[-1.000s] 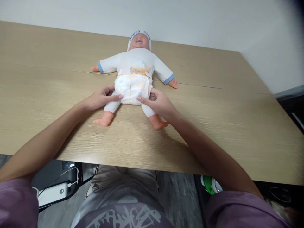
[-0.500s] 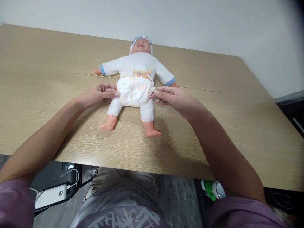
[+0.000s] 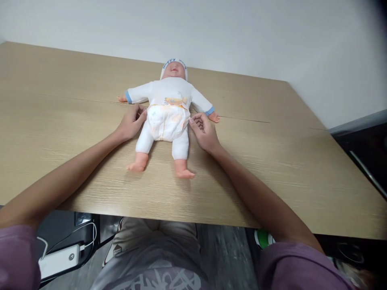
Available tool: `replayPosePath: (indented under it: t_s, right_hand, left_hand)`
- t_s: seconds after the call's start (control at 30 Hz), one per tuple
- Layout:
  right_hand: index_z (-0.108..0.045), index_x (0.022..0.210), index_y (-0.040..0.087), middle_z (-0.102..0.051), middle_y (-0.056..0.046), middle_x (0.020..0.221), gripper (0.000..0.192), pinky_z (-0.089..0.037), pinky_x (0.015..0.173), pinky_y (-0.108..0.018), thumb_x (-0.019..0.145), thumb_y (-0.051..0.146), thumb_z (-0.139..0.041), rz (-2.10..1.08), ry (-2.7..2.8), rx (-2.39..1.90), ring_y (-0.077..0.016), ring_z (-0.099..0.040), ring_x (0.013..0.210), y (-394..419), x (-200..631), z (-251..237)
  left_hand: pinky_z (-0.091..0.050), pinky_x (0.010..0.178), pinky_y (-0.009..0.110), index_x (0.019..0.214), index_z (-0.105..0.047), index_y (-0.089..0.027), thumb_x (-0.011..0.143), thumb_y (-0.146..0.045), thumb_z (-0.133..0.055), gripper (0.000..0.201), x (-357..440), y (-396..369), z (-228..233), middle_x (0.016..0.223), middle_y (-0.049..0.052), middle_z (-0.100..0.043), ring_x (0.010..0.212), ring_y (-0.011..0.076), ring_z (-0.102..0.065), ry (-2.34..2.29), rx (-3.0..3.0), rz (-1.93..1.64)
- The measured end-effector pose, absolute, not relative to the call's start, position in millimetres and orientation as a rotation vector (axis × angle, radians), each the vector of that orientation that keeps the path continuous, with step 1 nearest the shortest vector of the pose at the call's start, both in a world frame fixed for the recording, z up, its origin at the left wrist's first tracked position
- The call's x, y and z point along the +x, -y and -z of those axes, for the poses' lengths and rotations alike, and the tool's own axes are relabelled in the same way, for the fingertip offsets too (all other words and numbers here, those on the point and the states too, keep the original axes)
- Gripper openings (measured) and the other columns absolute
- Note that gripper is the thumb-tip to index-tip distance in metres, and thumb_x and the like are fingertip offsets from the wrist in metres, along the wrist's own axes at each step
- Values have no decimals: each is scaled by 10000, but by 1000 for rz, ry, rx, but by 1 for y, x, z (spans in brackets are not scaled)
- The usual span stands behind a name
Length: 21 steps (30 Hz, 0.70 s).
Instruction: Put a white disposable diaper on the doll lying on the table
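Disposable diaper wraps the hips of a baby doll lying face-up on the wood-grain table, feet toward six o'clock. The left hand at the diaper's nine o'clock and right hand at three curl narrowly; whether either pinches its edge, I cannot tell. Lettered cap at twelve.

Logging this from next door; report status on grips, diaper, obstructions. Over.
Left grip and right grip at opposite sides of diaper; firmness unclear. Diaper on doll, doll face-up on table. No obstruction seen.
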State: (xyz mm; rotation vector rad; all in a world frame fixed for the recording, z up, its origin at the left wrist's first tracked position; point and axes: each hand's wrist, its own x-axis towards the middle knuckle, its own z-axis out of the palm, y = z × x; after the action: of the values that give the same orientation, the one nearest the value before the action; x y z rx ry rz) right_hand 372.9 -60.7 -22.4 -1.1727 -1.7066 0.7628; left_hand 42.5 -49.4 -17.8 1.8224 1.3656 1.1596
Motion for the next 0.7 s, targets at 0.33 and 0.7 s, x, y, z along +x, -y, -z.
replayPosePath:
  t_s: [0.33,0.7]
  right_hand:
    - [-679,1444,235,-676,-212,1524,516,-401,1303,-689,1142,622,-522,7,1930,-1407,-431,-555,1470,-3,411,23]
    - [-726,1363,217,-785,-227,1384,610,-502,1210,-617,1143,748,-522,-170,1840,-1552,-430,-690,1316,-20,392,27]
  left_hand:
    - [-198,1336,657,1431,-641,-227,1033,-672,-682,599,34,8,2,1678,220,-567,1562,492,-420,-1682,2289,-1150]
    - [-275,1210,507,1001,-700,-215,874,-781,-725,580,28,-31,-5,929,64,-747,1428,353,-580,-1781,1994,-1044]
